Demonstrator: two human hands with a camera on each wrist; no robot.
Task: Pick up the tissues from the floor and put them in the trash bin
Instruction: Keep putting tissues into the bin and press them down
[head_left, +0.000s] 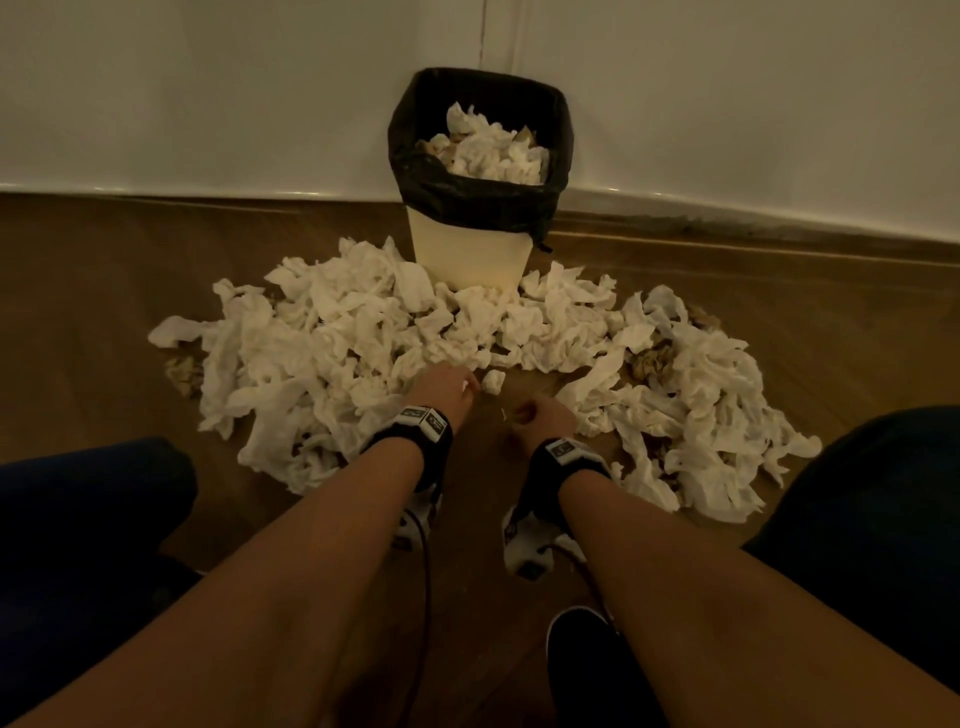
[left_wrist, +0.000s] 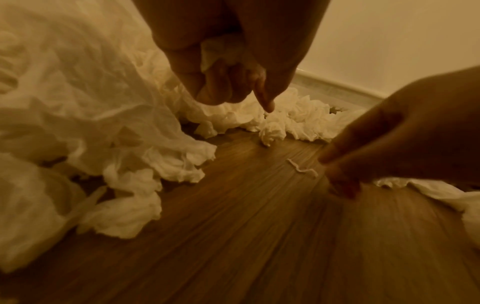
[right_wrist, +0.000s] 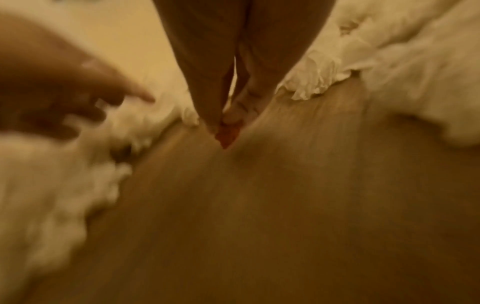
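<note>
I am crouching in front of the trash bin, which is standing against the wall so I can feed it from the pile without getting up. The tissues are lying in a wide heap on the wooden floor, wrapped around the bin's base and spreading to both sides of my arms.

My left hand is curling around a small wad of tissue; the left wrist view shows white paper tucked in behind the folded fingers, with 1 finger pointing free toward the heap. I judge I am keeping that wad in the palm so I can gather more before making the trip to the bin.

My right hand is reaching down to the bare floor between the 2 halves of the heap, fingertips pressed together right at the boards. A thin twisted shred is lying just beside them, probably the target; whether anything is pinched yet, I cannot tell.

The bin, lined with a black bag, is already holding crumpled tissues high inside it, with a few brownish scraps among them. Most of the job is still lying on the floor.
</note>
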